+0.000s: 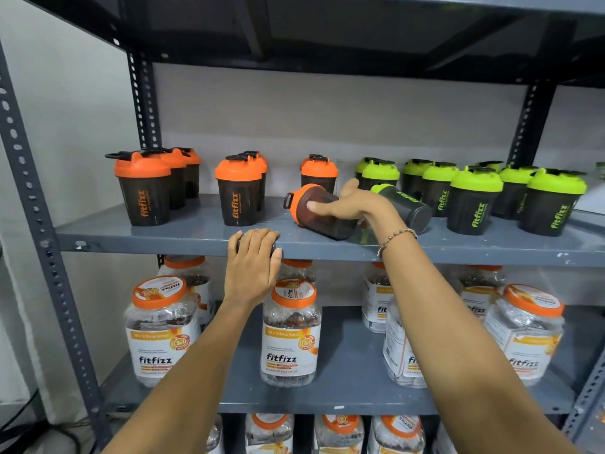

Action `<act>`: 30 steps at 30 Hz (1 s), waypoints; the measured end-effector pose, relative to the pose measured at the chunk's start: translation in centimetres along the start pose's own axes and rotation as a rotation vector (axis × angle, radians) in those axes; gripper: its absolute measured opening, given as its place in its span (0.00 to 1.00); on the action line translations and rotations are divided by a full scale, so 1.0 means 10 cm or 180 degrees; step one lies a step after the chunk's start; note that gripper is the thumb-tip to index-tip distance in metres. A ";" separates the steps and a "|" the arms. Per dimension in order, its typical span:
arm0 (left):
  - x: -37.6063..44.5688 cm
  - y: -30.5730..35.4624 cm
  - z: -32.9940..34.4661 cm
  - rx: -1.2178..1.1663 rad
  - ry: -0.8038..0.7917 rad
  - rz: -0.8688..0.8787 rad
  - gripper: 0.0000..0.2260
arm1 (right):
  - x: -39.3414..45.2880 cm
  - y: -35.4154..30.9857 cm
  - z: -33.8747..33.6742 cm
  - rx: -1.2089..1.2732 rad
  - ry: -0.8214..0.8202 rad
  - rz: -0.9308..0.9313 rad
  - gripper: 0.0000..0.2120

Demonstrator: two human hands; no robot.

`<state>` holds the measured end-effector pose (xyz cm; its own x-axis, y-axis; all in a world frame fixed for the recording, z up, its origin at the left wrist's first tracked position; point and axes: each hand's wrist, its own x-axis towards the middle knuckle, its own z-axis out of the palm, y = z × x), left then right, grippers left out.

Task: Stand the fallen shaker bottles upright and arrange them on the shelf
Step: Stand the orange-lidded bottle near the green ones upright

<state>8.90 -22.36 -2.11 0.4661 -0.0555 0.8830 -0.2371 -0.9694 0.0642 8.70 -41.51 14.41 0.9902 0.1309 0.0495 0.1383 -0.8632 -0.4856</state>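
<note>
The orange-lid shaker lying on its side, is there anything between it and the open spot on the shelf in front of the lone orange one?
Nothing visible blocks it. The right hand already rests on the fallen orange-lid shaker, and the shelf around it is bare. The fallen green-lid shaker lies behind the wrist, to the right.

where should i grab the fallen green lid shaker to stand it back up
Grip the dark cup body, not the green lid, coming from above and in front. The fallen green-lid shaker lies on its side, lid toward the back left, base toward the front right. The right hand is already closed on the fallen orange-lid shaker beside it, so that probably goes first.
</note>
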 end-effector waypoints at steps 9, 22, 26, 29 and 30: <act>0.00 0.01 -0.02 -0.0006 -0.0001 0.0010 0.18 | 0.14 0.15 -0.08 0.0720 -0.0385 0.0174 0.24; 0.00 0.00 0.00 0.0037 -0.0038 -0.0003 0.18 | 0.25 0.29 0.30 0.3886 -0.0235 -0.0327 0.28; 0.00 0.01 -0.01 0.0004 0.0051 0.0023 0.17 | 0.29 0.26 0.38 0.4640 -0.0430 -0.0414 0.28; 0.00 -0.01 0.00 0.0017 0.0094 0.0055 0.17 | 0.29 0.23 0.47 0.4380 -0.0410 -0.0501 0.26; 0.00 -0.01 0.01 0.0024 0.0102 0.0063 0.17 | 0.31 0.21 0.49 0.4283 -0.0335 -0.0534 0.27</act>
<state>8.99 -22.23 -2.13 0.4337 -0.0669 0.8985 -0.2395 -0.9699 0.0433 11.96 -40.55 9.21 0.9489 0.2748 0.1549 0.0689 0.2986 -0.9519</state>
